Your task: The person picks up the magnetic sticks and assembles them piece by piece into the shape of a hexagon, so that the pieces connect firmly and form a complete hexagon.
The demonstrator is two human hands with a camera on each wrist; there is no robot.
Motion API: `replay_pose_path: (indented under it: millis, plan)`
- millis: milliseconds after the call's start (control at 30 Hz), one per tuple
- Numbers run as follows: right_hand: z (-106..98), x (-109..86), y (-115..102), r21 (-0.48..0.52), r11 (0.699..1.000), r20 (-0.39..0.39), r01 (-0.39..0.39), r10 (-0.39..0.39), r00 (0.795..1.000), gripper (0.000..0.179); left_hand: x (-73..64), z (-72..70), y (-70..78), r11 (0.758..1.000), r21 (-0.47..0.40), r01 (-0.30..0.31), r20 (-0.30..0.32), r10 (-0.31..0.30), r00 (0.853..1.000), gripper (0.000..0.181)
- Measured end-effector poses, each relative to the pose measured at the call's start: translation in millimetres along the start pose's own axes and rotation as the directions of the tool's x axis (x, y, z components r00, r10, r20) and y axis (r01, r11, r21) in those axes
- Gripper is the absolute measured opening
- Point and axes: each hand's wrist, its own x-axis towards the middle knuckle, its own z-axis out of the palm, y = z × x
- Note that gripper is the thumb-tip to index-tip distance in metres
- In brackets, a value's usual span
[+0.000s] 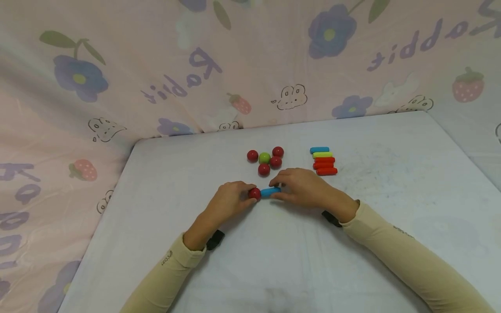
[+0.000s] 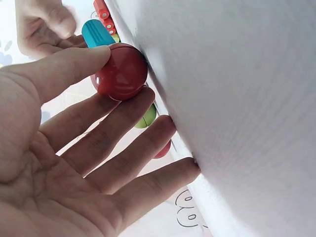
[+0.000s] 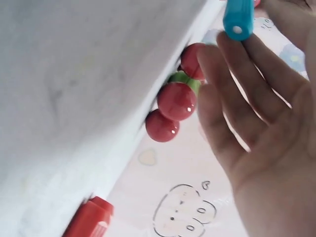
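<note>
Left hand: my thumb and fingertips pinch a glossy red ball, while the other fingers fan out beside it.
Right hand: I hold it loosely spread about the right end of a blue rod, thumb on the near side and fingers on the far side; whether they touch the rod I cannot tell.
Hands together or apart: they face each other, apart, with the ball and the rod in the space between them.
Ball and rod: they meet end to end, the rod's left end against the ball, in the middle of the white-covered table, just nearer to me than the ball cluster.
Rod's make: grooves run along its side, and a pale dot marks the end facing my right wrist.
Ball's make: a thin dark seam line crosses it in the left wrist view.
Ball cluster: four red balls sit close about one green ball, beyond my hands.
Rod row: beyond my right hand, a second blue rod lies farthest off, then a yellow-green rod, then three red rods, side by side.
Sleeves: beige sleeves cover my forearms, with dark pieces at the wrists.
Backdrop: a pink curtain bears purple flowers, strawberries, rabbit faces and "Rabbit" lettering.
</note>
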Motion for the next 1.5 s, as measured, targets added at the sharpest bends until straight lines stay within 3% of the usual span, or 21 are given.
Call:
replay_pose_path:
  millis: [267,500,800,1167,1500]
  plan:
    - [-10.5,1.0,11.1,-0.008,0.997,-0.037,-0.078,0.077,0.996,0.036,0.2,1.4,0.1,1.000,0.019,0.003,0.004,-0.003,1.000,0.036]
    - [-16.0,8.5,21.6,-0.043,0.996,-0.086,-0.079,0.075,0.993,0.035,0.2,0.7,0.2,0.999,0.029,-0.011,-0.003,0.012,1.000,0.036]
    - [-22.0,20.6,36.1,-0.045,0.990,-0.135,-0.134,0.127,0.983,0.035,1.3,1.6,0.2,0.999,0.032,0.001,0.002,-0.001,1.000,0.036]
    - [-14.5,33.6,46.5,-0.036,0.991,-0.076,-0.129,0.126,0.989,0.039,-0.4,5.4,-0.7,0.999,0.045,0.001,-0.001,-0.001,1.000,0.035]
    - [-8.7,36.9,45.2,-0.011,0.984,-0.020,-0.176,0.176,0.984,0.041,-2.1,4.9,1.1,0.999,0.039,0.004,-0.020,-0.003,1.000,0.034]
